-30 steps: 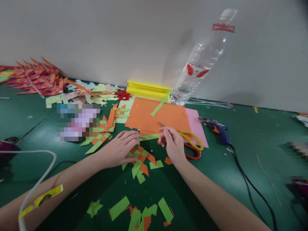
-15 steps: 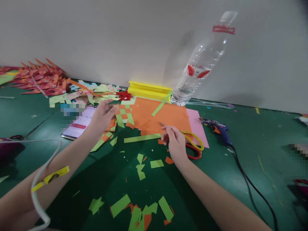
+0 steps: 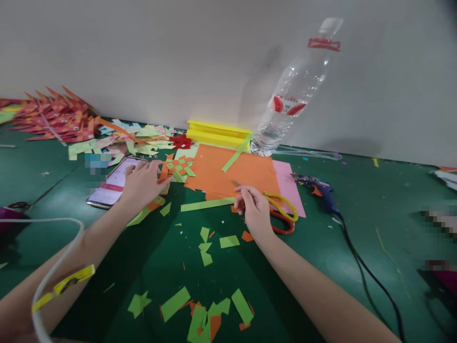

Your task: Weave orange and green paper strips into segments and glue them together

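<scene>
My left hand (image 3: pixel 143 186) is beside the phone, its fingertips closed on the orange end of a woven orange-and-green paper piece (image 3: pixel 181 166). More woven paper (image 3: pixel 155 205) lies partly hidden under that hand. My right hand (image 3: pixel 253 207) is closed around the scissors. Their yellow and red handles (image 3: pixel 294 212) stick out to the right, and a thin blade tip shows left of the fingers. Below and behind this hand lies an orange sheet (image 3: pixel 210 164) over a pink sheet (image 3: pixel 291 186). One green strip (image 3: pixel 207 205) runs toward the right fingers.
A phone (image 3: pixel 110 186) lies at left, with paper scraps and a pile of red-orange woven pieces (image 3: pixel 57 116) behind. A clear bottle (image 3: pixel 282 105) leans by the yellow holder (image 3: pixel 217 133). The corded glue gun (image 3: pixel 317 186) lies right. Green offcuts (image 3: pixel 205 312) are scattered in front.
My left hand has come down and left onto the woven piece, which now looks turned with its orange end at the fingers. My right hand keeps its hold on the scissors.
</scene>
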`<control>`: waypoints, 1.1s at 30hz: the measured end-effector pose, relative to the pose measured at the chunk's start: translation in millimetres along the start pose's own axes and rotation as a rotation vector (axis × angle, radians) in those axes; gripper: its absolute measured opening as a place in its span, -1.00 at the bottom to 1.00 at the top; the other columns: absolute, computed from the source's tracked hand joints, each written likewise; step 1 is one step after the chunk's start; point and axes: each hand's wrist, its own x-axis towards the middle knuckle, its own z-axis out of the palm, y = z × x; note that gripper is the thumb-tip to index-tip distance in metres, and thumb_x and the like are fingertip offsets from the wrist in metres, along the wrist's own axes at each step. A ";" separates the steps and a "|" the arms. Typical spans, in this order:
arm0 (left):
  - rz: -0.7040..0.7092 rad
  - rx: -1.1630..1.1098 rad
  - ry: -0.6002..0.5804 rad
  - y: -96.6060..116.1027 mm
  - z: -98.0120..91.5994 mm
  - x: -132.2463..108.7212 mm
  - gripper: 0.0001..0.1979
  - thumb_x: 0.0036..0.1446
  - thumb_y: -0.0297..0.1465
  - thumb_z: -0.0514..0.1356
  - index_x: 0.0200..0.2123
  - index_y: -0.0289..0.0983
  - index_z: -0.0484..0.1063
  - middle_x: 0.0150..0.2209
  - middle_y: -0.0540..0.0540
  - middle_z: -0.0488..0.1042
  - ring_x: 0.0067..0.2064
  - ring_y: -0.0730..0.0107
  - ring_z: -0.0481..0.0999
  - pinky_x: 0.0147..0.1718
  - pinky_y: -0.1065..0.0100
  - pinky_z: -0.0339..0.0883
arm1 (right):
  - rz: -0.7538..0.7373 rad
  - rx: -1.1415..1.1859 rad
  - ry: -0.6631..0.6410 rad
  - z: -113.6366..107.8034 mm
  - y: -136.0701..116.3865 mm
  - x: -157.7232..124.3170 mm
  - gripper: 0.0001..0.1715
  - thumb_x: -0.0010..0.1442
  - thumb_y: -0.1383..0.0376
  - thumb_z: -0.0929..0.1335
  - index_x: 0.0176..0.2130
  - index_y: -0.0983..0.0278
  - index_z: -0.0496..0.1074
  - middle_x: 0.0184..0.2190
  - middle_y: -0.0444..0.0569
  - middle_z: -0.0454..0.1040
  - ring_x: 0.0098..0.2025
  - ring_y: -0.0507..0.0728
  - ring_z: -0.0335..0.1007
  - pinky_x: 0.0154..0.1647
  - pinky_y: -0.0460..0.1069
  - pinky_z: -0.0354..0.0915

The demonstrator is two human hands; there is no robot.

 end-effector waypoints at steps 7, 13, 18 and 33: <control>-0.065 -0.099 -0.058 -9.6 -7.1 14.6 -0.55 0.08 -0.19 0.21 0.01 -0.23 0.30 -0.44 -0.03 0.53 -0.21 0.02 0.48 0.02 -0.09 0.07 | 0.001 -0.016 -0.002 0.0 -0.2 -0.7 -0.72 0.26 0.10 0.27 -0.32 0.24 0.39 -0.65 -0.22 0.32 -0.67 -0.06 0.14 -0.61 -0.09 0.14; -0.180 -0.267 -0.005 -17.6 -13.2 22.6 -0.65 0.04 -0.32 0.25 -0.07 -0.23 0.39 -0.43 0.01 0.55 -0.35 0.23 0.46 -0.10 0.09 0.20 | 0.003 -0.027 -0.004 -0.5 0.2 -0.2 -0.71 0.26 0.09 0.27 -0.32 0.25 0.39 -0.65 -0.22 0.33 -0.67 -0.06 0.15 -0.62 -0.10 0.14; -0.280 -0.416 0.257 -15.0 -20.2 23.3 -0.61 0.14 -0.34 0.15 0.05 -0.29 0.30 -0.24 -0.06 0.51 -0.33 0.37 0.38 -0.15 0.23 0.27 | -0.001 -0.011 -0.002 -0.6 1.3 0.0 -0.72 0.26 0.11 0.27 -0.32 0.25 0.39 -0.65 -0.22 0.33 -0.67 -0.07 0.15 -0.62 -0.10 0.14; -0.104 -0.810 0.129 14.1 6.8 30.0 -0.63 0.26 -0.36 0.05 0.11 -0.30 0.19 0.13 -0.24 0.41 0.14 0.21 0.43 0.01 0.22 0.38 | 0.001 -0.033 0.007 -0.3 0.4 0.6 -0.74 0.25 0.13 0.26 -0.34 0.25 0.39 -0.65 -0.21 0.33 -0.67 -0.07 0.15 -0.61 -0.09 0.13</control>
